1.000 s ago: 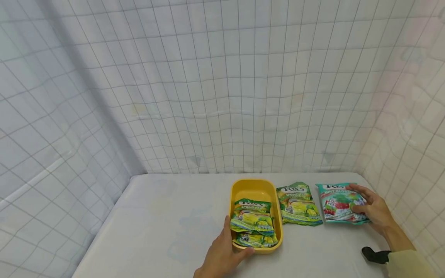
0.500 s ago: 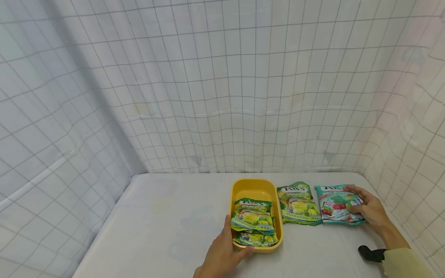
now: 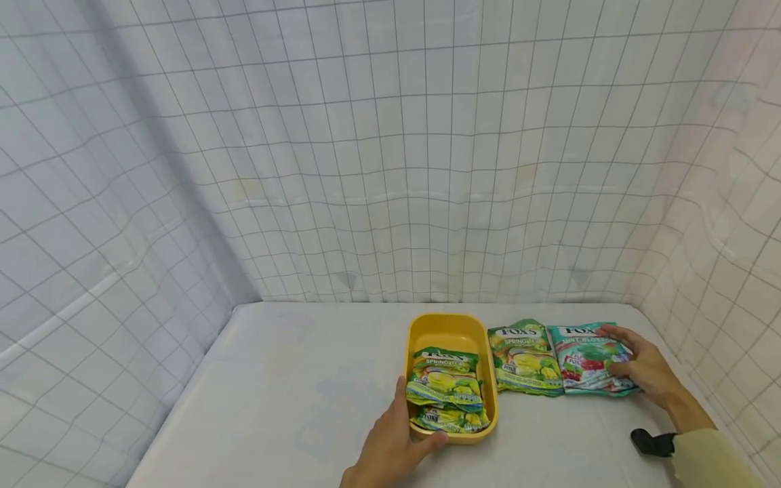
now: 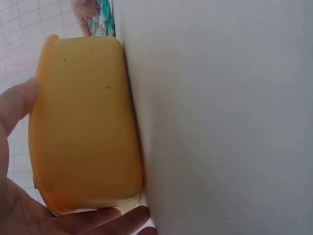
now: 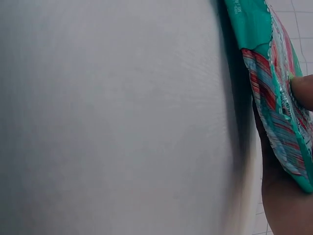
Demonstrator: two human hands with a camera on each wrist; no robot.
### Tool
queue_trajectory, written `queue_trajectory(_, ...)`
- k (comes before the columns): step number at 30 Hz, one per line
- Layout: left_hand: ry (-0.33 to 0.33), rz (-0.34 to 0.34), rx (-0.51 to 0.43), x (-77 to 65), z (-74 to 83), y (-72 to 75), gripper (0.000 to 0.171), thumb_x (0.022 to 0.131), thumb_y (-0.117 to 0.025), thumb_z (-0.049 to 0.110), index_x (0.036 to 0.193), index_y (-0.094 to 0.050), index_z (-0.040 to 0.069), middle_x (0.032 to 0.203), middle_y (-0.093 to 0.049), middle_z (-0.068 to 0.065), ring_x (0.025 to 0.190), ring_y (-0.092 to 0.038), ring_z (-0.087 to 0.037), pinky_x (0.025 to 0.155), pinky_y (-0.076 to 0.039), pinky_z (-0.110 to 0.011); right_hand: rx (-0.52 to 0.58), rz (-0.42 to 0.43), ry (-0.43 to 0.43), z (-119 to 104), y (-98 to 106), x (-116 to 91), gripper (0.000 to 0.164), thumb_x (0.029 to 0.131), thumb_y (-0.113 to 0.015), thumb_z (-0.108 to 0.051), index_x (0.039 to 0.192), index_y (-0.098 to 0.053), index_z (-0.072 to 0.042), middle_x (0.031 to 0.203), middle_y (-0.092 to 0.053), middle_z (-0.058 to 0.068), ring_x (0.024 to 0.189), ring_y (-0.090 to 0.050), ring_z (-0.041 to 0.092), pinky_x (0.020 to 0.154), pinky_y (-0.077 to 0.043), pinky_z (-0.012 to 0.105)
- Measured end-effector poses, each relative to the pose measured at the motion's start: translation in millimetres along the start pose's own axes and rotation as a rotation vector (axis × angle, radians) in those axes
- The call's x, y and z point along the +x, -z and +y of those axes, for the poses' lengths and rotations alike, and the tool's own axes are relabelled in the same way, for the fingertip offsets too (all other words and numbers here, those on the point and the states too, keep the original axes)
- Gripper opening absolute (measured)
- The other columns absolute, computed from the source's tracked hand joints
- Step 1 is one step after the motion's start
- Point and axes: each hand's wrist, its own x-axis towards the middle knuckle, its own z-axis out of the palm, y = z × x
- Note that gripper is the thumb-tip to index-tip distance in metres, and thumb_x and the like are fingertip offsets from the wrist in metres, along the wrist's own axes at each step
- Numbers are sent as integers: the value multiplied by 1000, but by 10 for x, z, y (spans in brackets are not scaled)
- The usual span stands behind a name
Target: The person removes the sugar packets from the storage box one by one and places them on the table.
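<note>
My left hand (image 3: 387,444) holds the near left corner of a yellow plastic tub (image 3: 448,332), fingers along its side and thumb at the front rim. In the left wrist view the thumb reaches the rim of the tub (image 4: 88,122). Two green Fox's candy bags (image 3: 442,381) lie overlapping inside the tub. Another green candy bag (image 3: 526,362) lies flat just right of it. My right hand (image 3: 651,369) grips the right side of a teal Mint Blossom candy bag (image 3: 588,359), whose left edge meets the green one. The right wrist view shows the thumb (image 5: 303,93) on its face.
Everything stands on a white table (image 3: 293,393). A white gridded curtain (image 3: 427,169) closes off the back and both sides. Beside the right sleeve (image 3: 710,457) a black object (image 3: 651,444) sticks out over the table.
My right hand has slid the teal candy bag left, closing the gap to the green bag beside it. The left hand and the tub have stayed in place.
</note>
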Motion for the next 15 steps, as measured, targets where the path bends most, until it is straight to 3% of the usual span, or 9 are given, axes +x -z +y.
queue_trajectory(4, 5, 1, 2, 1, 10, 8, 129, 79, -72, 72, 162, -5, 1, 154, -41, -26, 131, -51, -43, 102, -43, -61, -24, 9, 18, -7, -15, 15, 83, 83, -75, 4, 155, -35, 0, 150, -48, 9, 122, -54, 25, 79, -49, 18)
queue_trajectory(6, 5, 3, 3, -2, 13, 8, 129, 79, -72, 72, 162, -5, 1, 154, -42, -26, 131, -52, -42, 102, -43, -60, -44, 16, 19, -16, -23, 19, 82, 84, -75, 2, 155, -35, 0, 152, -43, 23, 132, -43, 44, 95, -49, 28)
queue_trajectory(7, 3, 4, 3, -2, 14, 6, 128, 79, -72, 72, 162, -5, 1, 154, -42, -26, 130, -52, -42, 102, -44, -60, -51, 19, 19, -21, -27, 16, 81, 85, -76, 1, 155, -35, 0, 152, -42, 24, 134, -37, 51, 96, -48, 27)
queue_trajectory(11, 1, 6, 3, -5, 12, 1, 128, 79, -72, 73, 162, -5, 1, 154, -41, -26, 130, -52, -42, 102, -44, -60, -67, 29, -3, -41, -40, -4, 80, 88, -76, -3, 156, -34, 0, 153, -36, 31, 131, -39, 55, 89, -51, 31)
queue_trajectory(13, 5, 3, 1, -4, 9, 0, 129, 79, -72, 73, 162, -5, 1, 155, -40, -26, 131, -51, -43, 103, -43, -61, -72, 27, -28, -47, -43, -16, 81, 89, -76, -4, 156, -32, 0, 155, -32, 32, 126, -44, 56, 74, -48, 21)
queue_trajectory(15, 9, -1, -1, -5, 5, -2, 129, 79, -72, 73, 162, -4, 1, 156, -39, -27, 132, -50, -43, 103, -43, -61, -65, 20, -51, -55, -39, -26, 82, 89, -75, -4, 157, -30, 1, 157, -28, 33, 127, -42, 58, 71, -48, 20)
